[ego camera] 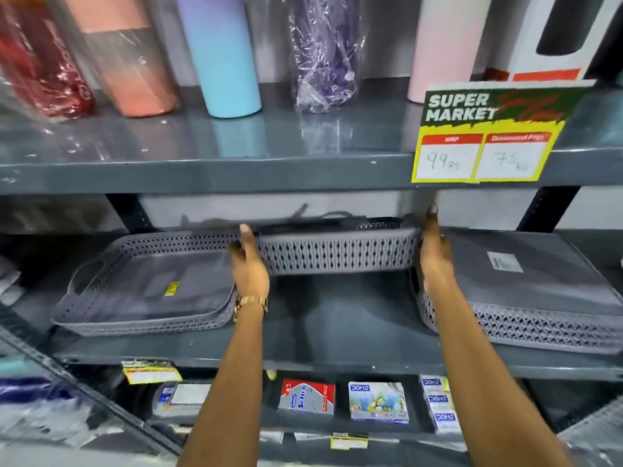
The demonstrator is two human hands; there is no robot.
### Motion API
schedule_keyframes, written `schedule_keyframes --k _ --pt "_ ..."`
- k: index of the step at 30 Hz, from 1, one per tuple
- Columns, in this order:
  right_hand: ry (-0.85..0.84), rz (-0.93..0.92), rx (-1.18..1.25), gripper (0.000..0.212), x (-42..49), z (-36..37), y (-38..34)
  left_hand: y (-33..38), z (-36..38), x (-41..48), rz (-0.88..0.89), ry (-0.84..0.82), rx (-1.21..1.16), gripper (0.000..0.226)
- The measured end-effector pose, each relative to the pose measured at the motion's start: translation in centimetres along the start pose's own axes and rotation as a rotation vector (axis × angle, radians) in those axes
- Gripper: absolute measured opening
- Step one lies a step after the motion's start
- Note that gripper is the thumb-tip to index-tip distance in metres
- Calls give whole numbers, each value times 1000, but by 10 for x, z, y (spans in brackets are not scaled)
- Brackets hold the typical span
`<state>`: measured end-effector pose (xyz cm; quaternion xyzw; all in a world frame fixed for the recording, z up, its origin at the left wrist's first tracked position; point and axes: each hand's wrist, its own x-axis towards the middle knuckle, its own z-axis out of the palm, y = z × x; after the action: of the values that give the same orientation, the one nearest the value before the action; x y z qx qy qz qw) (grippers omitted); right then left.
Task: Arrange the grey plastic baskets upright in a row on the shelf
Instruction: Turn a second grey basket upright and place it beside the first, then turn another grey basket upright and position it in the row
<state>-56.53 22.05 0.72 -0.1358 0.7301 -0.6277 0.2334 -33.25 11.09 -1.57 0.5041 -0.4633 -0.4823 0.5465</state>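
Nearest, on the lowest shelf, small packets of stationery point(377, 401) lie below the forearms, behind yellow price tags point(151, 372). Above them, on the dark grey metal shelf point(337, 332), a grey perforated plastic basket lying flat point(148, 291) sits just left of the left hand point(249, 267), which wears a gold watch point(251, 303). A stack of grey perforated baskets turned bottom-up point(526, 291) lies just right of the right hand point(435, 261), crowding that side.

Both arms reach straight forward, palms facing each other, fingers extended. Between them a long grey plastic basket with diamond-shaped holes point(337, 252) is tipped on its side toward the back of the shelf; each open palm presses one end, so the grip is a two-handed squeeze, not closed fingers.

Farther up, pastel tumblers point(222, 59) and a yellow supermarket price sign point(488, 136) occupy the upper shelf.
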Motion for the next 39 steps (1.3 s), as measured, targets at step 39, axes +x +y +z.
schedule_keyframes --k 39 --pt "-19 -3 -338 69 163 -260 46 -37 307 -170 -74 -224 781 106"
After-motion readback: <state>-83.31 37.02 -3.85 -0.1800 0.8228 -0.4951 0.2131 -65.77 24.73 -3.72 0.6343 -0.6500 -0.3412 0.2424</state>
